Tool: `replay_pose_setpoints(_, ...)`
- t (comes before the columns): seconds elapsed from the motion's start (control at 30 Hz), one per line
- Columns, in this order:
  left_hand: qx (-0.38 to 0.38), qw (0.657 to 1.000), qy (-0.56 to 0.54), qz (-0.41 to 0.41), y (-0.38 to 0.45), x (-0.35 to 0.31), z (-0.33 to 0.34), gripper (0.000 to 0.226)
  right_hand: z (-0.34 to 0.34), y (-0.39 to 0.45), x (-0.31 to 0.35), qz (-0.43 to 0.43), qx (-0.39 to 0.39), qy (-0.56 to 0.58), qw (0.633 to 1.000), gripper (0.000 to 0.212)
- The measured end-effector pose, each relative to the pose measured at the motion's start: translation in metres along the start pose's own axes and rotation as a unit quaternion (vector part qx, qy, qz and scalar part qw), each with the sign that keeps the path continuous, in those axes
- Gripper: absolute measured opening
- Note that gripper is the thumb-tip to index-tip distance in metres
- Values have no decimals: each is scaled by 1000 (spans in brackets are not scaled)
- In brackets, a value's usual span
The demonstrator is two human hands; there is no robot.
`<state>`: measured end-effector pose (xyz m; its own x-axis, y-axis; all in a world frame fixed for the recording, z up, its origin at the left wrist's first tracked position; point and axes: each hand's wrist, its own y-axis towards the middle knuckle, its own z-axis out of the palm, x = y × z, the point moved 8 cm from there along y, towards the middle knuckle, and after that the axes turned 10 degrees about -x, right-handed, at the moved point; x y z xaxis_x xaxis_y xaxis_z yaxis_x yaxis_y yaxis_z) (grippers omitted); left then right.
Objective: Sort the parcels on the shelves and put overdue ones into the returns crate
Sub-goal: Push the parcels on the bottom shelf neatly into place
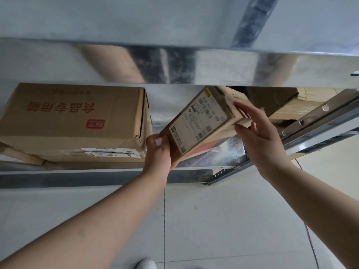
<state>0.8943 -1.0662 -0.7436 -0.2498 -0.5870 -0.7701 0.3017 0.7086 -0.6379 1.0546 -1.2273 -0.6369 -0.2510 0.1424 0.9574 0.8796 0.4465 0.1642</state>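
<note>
A small cardboard parcel (204, 121) with a white shipping label on its upper face is tilted above the metal shelf (97, 178). My left hand (158, 150) grips its lower left corner. My right hand (258, 131) touches its right end, fingers spread along that edge. A large cardboard box (73, 121) with red printed characters and a label on its front edge lies on the same shelf to the left, close to my left hand. The returns crate is out of view.
An upper metal shelf (194, 68) hangs just above the parcel. More cardboard boxes (295, 107) lie behind at the right, partly hidden. A slotted metal upright (318, 121) runs diagonally at the right. Pale tiled floor (213, 220) and a white shoe tip (145, 264) lie below.
</note>
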Motion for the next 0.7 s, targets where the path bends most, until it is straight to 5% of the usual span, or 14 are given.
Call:
replay_pose_setpoints(0.1,0,999,-6,-41,10,5,7,19,6,2,-2,-76,8,-105,992,52)
replay_pose_setpoints(0.33,133,989,-47,-50,-2,7,13,41,9,17,-3,91,-26,122,988,17)
replay_pose_setpoints(0.53,121,989,78,29,-5,25,8,28,35,19,-4,135,13,153,979,12)
replay_pose_setpoints(0.7,116,943,276,143,-1,26,22,33,59,7,-23,203,64,114,970,19)
